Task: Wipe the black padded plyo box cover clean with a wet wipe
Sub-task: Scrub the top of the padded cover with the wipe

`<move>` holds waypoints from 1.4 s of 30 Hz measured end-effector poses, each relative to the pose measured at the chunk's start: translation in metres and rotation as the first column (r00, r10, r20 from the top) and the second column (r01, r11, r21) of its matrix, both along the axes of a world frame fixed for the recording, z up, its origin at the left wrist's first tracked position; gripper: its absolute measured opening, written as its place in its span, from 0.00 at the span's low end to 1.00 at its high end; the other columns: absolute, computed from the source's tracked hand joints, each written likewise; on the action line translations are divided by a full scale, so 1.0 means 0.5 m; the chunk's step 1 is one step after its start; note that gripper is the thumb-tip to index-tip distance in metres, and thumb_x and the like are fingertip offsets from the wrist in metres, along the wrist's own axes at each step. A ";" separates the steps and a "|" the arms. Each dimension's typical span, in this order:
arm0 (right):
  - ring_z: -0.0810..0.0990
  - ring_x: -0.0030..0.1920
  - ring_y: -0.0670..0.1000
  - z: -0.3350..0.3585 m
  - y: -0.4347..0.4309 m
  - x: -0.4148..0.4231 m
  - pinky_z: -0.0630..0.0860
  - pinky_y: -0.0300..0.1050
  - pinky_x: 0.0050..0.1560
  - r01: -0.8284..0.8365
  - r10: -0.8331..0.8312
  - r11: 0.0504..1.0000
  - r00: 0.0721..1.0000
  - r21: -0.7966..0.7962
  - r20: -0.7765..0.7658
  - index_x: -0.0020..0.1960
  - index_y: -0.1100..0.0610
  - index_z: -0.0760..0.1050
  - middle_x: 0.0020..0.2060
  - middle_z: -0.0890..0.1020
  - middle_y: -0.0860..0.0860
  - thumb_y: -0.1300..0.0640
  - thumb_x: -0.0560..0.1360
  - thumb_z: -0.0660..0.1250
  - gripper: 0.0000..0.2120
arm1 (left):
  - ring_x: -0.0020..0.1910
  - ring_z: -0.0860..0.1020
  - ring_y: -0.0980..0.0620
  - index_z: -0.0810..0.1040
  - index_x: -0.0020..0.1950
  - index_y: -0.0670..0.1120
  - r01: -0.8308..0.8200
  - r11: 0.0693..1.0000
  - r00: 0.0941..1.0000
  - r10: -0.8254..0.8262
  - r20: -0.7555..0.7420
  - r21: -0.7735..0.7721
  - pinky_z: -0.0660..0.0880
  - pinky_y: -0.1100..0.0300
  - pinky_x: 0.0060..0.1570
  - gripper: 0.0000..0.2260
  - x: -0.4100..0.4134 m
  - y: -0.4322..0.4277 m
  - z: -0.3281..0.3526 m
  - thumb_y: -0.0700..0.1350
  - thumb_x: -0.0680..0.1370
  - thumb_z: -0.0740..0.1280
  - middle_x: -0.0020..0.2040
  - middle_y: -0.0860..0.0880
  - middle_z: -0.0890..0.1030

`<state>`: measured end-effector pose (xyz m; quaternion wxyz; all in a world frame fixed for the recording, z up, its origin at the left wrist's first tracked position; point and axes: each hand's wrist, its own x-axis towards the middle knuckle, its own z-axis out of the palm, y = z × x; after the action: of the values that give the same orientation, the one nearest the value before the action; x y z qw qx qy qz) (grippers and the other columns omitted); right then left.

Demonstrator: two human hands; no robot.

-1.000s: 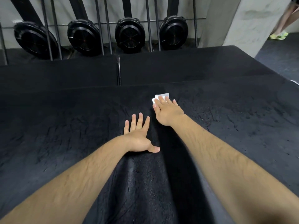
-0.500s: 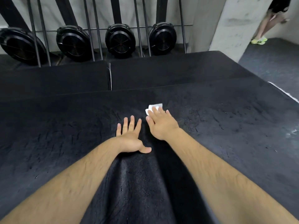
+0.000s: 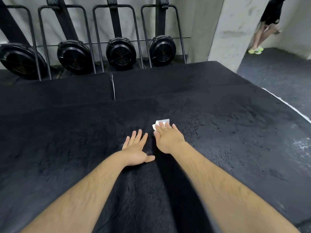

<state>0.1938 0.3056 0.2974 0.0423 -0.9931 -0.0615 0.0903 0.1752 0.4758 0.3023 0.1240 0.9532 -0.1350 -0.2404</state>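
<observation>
The black padded plyo box cover (image 3: 235, 140) fills most of the view, its surface cracked and wrinkled. A folded white wet wipe (image 3: 161, 123) lies flat on it near the middle. My right hand (image 3: 168, 138) presses down on the wipe with straight fingers, so only the wipe's far edge shows. Just to the left, my left hand (image 3: 137, 151) rests flat on the cover, fingers spread, thumb out to the right. A darker, damp-looking strip runs between my forearms toward me.
Two more black pads (image 3: 168, 79) lie beyond the cover. Behind them several black fan machines (image 3: 121, 53) lean against the wall. A concrete pillar (image 3: 234, 27) stands at the back right, where a person (image 3: 265, 24) stands on the dark floor.
My right hand has drawn the wipe back toward me along the cover, nearer to the left hand. The left hand stays planted. The camera has tilted up, showing more wall.
</observation>
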 end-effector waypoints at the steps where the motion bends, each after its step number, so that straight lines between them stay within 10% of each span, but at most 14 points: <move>1: 0.46 0.81 0.54 0.003 0.003 0.004 0.44 0.56 0.80 -0.003 0.003 1.000 1.000 0.022 -0.002 0.82 0.53 0.46 0.82 0.50 0.52 0.49 0.85 0.39 0.26 | 0.75 0.27 0.54 0.35 0.81 0.55 -0.001 1.000 1.000 0.001 -0.007 0.008 0.32 0.52 0.76 0.45 0.002 0.000 0.001 0.60 0.78 0.65 0.78 0.54 0.29; 25: 0.53 0.79 0.52 -0.023 -0.002 -0.189 0.48 0.59 0.79 -0.115 0.096 0.982 0.988 0.153 0.124 0.79 0.49 0.57 0.79 0.60 0.48 0.43 0.82 0.38 0.28 | 0.78 0.31 0.48 0.35 0.81 0.50 0.058 0.990 0.997 -0.064 0.046 0.127 0.36 0.50 0.78 0.34 -0.041 -0.030 0.012 0.53 0.84 0.55 0.79 0.48 0.31; 30: 0.57 0.77 0.53 -0.018 -0.074 -0.162 0.52 0.56 0.78 0.070 -0.080 0.993 0.990 0.092 0.112 0.78 0.49 0.57 0.78 0.60 0.49 0.45 0.84 0.39 0.25 | 0.78 0.32 0.50 0.36 0.81 0.48 0.090 0.990 0.994 -0.096 0.046 0.109 0.37 0.53 0.78 0.30 -0.083 -0.010 0.009 0.55 0.86 0.49 0.80 0.49 0.32; 34: 0.61 0.76 0.55 -0.026 -0.011 -0.236 0.56 0.56 0.76 -0.202 0.182 0.974 0.967 0.100 0.179 0.77 0.52 0.61 0.76 0.65 0.50 0.42 0.81 0.37 0.31 | 0.78 0.32 0.49 0.36 0.81 0.47 0.110 0.986 0.989 -0.121 0.083 0.129 0.37 0.52 0.78 0.29 -0.107 -0.009 0.001 0.55 0.86 0.47 0.80 0.47 0.32; 39: 0.58 0.77 0.54 -0.016 -0.059 -0.195 0.53 0.58 0.78 0.017 -0.034 0.992 0.990 0.124 0.134 0.78 0.50 0.58 0.77 0.62 0.49 0.47 0.85 0.42 0.24 | 0.78 0.32 0.50 0.36 0.81 0.47 0.108 0.988 0.991 -0.116 0.064 0.113 0.36 0.53 0.78 0.28 -0.125 -0.007 -0.002 0.53 0.86 0.46 0.79 0.47 0.31; 42: 0.60 0.76 0.57 -0.025 0.003 -0.265 0.56 0.57 0.76 -0.150 0.121 0.975 0.977 0.165 0.175 0.77 0.52 0.61 0.76 0.63 0.51 0.45 0.84 0.44 0.24 | 0.78 0.32 0.51 0.37 0.81 0.46 0.117 0.990 0.990 -0.123 0.071 0.081 0.35 0.55 0.77 0.28 -0.145 -0.004 -0.004 0.51 0.86 0.47 0.80 0.47 0.32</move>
<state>0.0613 0.3069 0.2851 0.1191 -0.9829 -0.1406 0.0051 0.1029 0.4739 0.3003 0.0677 0.9558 -0.1873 -0.2162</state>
